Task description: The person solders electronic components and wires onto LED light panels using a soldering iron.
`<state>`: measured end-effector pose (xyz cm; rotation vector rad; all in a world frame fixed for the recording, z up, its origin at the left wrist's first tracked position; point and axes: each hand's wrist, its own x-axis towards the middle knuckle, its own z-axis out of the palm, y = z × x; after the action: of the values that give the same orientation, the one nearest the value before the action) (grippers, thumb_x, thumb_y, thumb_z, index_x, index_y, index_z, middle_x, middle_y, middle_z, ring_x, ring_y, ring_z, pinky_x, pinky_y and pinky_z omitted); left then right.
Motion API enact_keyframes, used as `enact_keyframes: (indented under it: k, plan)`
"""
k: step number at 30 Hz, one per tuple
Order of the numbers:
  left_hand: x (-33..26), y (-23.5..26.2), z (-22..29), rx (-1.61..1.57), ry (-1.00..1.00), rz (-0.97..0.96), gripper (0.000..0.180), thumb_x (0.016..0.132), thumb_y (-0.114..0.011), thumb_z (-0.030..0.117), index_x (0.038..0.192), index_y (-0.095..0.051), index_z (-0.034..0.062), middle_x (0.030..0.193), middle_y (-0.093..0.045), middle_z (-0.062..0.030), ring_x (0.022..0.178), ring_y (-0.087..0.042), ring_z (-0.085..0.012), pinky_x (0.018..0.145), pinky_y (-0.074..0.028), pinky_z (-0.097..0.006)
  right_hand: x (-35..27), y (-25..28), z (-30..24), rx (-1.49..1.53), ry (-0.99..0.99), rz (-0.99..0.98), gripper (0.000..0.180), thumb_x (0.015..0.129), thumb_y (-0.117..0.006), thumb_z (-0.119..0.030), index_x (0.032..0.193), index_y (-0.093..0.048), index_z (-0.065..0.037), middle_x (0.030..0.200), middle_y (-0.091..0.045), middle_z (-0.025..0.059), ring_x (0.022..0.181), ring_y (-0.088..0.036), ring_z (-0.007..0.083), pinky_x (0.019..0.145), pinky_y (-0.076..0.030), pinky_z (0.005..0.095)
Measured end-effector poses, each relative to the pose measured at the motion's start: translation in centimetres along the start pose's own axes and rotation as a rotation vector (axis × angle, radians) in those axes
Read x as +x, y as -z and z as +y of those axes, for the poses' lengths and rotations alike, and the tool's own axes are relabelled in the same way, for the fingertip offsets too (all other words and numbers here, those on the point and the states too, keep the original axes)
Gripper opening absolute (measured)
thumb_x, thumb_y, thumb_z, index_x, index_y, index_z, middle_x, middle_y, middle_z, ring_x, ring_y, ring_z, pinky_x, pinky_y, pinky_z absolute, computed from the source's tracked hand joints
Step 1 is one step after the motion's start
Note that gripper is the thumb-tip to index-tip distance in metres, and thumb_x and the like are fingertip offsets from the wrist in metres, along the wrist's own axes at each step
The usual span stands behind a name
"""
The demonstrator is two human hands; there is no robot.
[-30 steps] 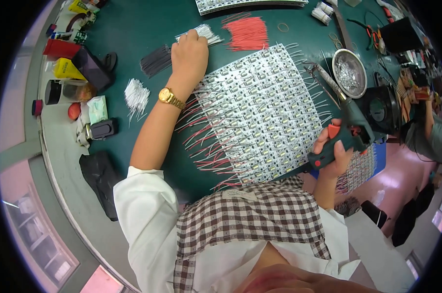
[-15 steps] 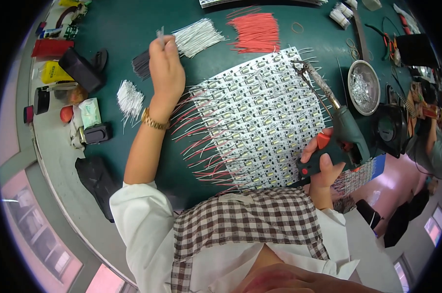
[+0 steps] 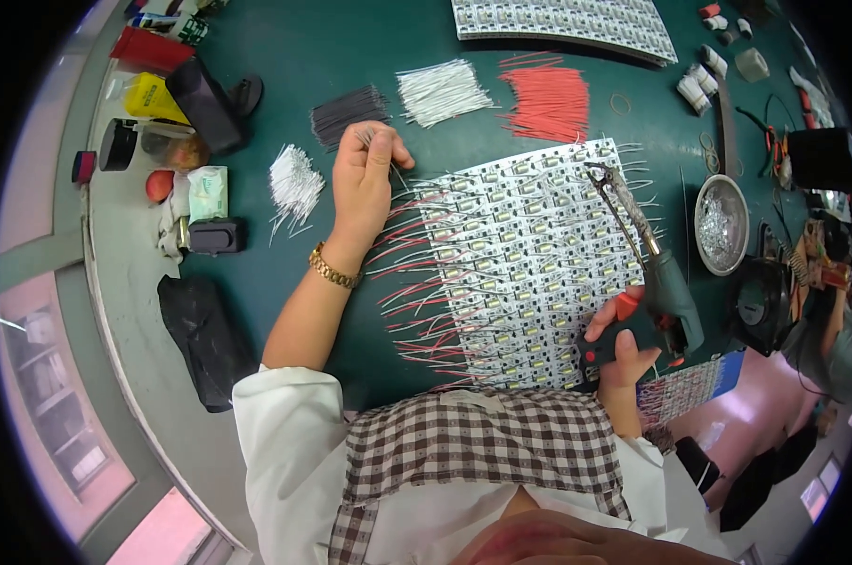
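Note:
My left hand, with a gold watch on its wrist, is closed in a pinch on a few thin wires. It is just in front of a pile of black wires and left of the panel's far left corner. The white circuit board panel lies before me, with red, white and dark leads sticking out along its left side. My right hand is wrapped round the dark green soldering gun. Its tip is over the panel's far right part; I cannot tell whether it touches.
Beyond the panel lie white wires and red wires. Short white wires lie left. A metal bowl with shiny bits stands right, near a black tape-measure-like object. Stacked panels lie at the back.
The whole view has shifted. My left hand has drawn back from the wire piles and its fingers have turned toward the panel. My right hand still holds the soldering gun in much the same place.

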<state>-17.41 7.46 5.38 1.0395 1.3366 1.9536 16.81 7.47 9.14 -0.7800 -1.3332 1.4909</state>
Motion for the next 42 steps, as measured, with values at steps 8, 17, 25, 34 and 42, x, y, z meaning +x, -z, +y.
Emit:
enact_keyframes:
  k: [8, 17, 25, 34, 42]
  plan:
    - [-0.1, 0.3, -0.6, -0.174, -0.084, 0.052, 0.017, 0.101, -0.039, 0.015, 0.099, -0.051, 0.0027, 0.070, -0.038, 0.0024, 0.060, -0.033, -0.0058, 0.056, -0.030, -0.021, 0.1, 0.0, -0.2, -0.012, 0.007, 0.031, 0.057, 0.081, -0.067, -0.025, 0.123, -0.042, 0.004, 0.083, -0.058, 0.0141, 0.061, -0.057, 0.0176, 0.056, -0.051, 0.0293]
    - [-2.2, 0.0, 0.3, 0.153, -0.280, -0.010, 0.023, 0.094, -0.050, 0.006, 0.115, -0.040, 0.0037, 0.076, -0.045, 0.0000, 0.068, -0.041, -0.0087, 0.069, -0.039, -0.024, -0.5, 1.6, 0.1, 0.033, -0.027, -0.117, 0.051, 0.083, -0.062, -0.017, 0.126, -0.042, 0.000, 0.088, -0.059, 0.0120, 0.069, -0.060, 0.0172, 0.063, -0.052, 0.0304]
    - [-1.6, -0.2, 1.3, 0.026, -0.288, -0.159, 0.035, 0.094, -0.052, 0.009, 0.124, -0.036, 0.0017, 0.073, -0.045, 0.0009, 0.069, -0.042, -0.0087, 0.071, -0.040, -0.026, -0.6, 1.7, 0.2, -0.003, 0.017, -0.167, 0.053, 0.082, -0.061, -0.017, 0.128, -0.041, -0.001, 0.090, -0.059, 0.0116, 0.070, -0.060, 0.0172, 0.064, -0.051, 0.0305]
    - [-0.6, 0.8, 0.8, 0.040, 0.137, -0.317, 0.008, 0.089, -0.055, 0.005, 0.096, -0.056, 0.0007, 0.068, -0.046, 0.0046, 0.059, -0.039, -0.0018, 0.055, -0.031, -0.017, -0.5, 1.4, 0.1, 0.025, 0.041, -0.186, 0.046, 0.084, -0.058, -0.009, 0.127, -0.044, -0.002, 0.093, -0.059, 0.0117, 0.074, -0.060, 0.0160, 0.067, -0.051, 0.0296]
    - [-1.7, 0.7, 0.5, 0.091, -0.306, -0.027, 0.008, 0.082, -0.054, -0.005, 0.085, -0.059, 0.0000, 0.077, -0.048, -0.0016, 0.065, -0.043, -0.0077, 0.057, -0.033, -0.021, -0.5, 1.4, -0.6, 0.014, -0.008, -0.168, 0.045, 0.084, -0.059, -0.007, 0.126, -0.045, -0.002, 0.095, -0.059, 0.0096, 0.076, -0.060, 0.0143, 0.067, -0.052, 0.0283]
